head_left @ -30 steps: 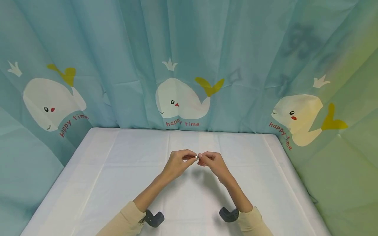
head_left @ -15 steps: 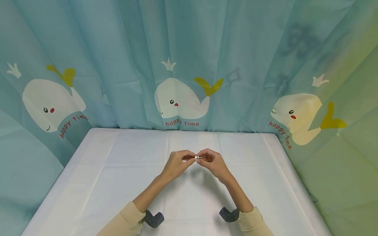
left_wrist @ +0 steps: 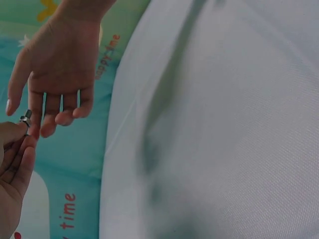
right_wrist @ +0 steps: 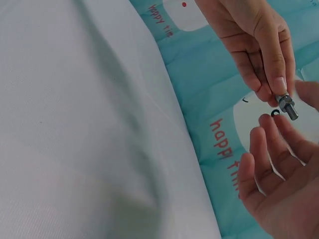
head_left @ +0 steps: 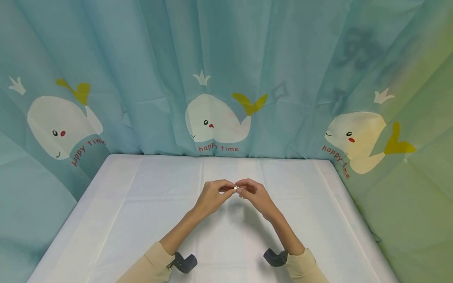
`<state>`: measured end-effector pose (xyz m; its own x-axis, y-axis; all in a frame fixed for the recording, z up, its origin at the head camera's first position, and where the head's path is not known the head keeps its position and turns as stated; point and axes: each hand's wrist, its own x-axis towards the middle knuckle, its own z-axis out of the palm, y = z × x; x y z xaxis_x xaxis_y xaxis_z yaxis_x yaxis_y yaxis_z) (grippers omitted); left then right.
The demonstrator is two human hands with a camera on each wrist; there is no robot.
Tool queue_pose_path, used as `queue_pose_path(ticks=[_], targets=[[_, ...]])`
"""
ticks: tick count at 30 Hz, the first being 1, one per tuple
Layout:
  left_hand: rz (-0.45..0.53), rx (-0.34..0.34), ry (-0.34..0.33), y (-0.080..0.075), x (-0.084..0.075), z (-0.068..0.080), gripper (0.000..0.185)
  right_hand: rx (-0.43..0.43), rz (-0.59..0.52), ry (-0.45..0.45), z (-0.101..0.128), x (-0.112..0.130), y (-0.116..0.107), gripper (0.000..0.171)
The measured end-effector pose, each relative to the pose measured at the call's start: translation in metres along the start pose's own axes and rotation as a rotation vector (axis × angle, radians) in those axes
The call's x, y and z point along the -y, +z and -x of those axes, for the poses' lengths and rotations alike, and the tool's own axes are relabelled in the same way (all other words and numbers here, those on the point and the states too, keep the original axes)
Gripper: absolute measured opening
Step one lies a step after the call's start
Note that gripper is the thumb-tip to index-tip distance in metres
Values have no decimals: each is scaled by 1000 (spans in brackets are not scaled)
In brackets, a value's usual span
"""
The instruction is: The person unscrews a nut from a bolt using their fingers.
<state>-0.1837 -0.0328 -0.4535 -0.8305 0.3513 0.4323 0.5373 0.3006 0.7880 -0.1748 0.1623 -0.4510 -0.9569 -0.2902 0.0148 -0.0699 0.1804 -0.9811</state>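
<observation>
Mostly plain setup, head view first. Broad white table (head_left: 152, 232), lightly creased, fold lines running lengthwise and across, far corners rounded. Curtain (head_left: 233, 43) on three sides in loose pleats, blue-teal at left and back, yellow-green at right. Printed with three white whales (head_left: 214, 118), each with yellow tail, white crown (head_left: 202, 79) and red "happy time" lettering (head_left: 218, 148). Blurry dark patches (head_left: 361, 49) at upper right of curtain. Bolt (head_left: 236, 189) above far half of table, near middle, between left hand (head_left: 211, 196) and right hand (head_left: 259, 197). Pinched by left thumb and fingers. Right thumb and fingertips about other end; contact too small to tell. Soft shadow (head_left: 247, 216) on table below. Pale sleeves (head_left: 150, 263) and dark wrist mounts (head_left: 185, 263) toward near edge.

Left wrist view: tilted angle, mostly white table; curtain along left side. Left hand at lower left edge, gripping bolt, shaft end poking up past fingertips. Right hand from above, palm showing, fingers loose and slightly bent, close to bolt.

Right wrist view: table over left part, crossed by blurred shadow; curtain at right. Left hand from top, thumb and fingers clamped on bolt; nut (right_wrist: 286, 101) on shaft, threads bare beyond. Right hand at lower right, fingers slack and spread, just beside bolt.
</observation>
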Motion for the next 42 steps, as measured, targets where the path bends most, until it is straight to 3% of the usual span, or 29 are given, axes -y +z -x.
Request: queue_pose_path(ticks=[7,26,33,38,42], targets=[[0,6,11,0,-1,0,7,-28,20,14,6,23,3,18],[-3,11,-11,-1,0,2,7,-13,-27,-109,7,16,4,17],[-5,-3,-19,-2,0,1,8,1,-28,-72,6,20,3,26],[-12,-2,-23,-2,0,1,8,3,-1,16,5,23,3,24],[-13,6,-20,-2,-1,1,7,-14,9,26,5,23,4,23]])
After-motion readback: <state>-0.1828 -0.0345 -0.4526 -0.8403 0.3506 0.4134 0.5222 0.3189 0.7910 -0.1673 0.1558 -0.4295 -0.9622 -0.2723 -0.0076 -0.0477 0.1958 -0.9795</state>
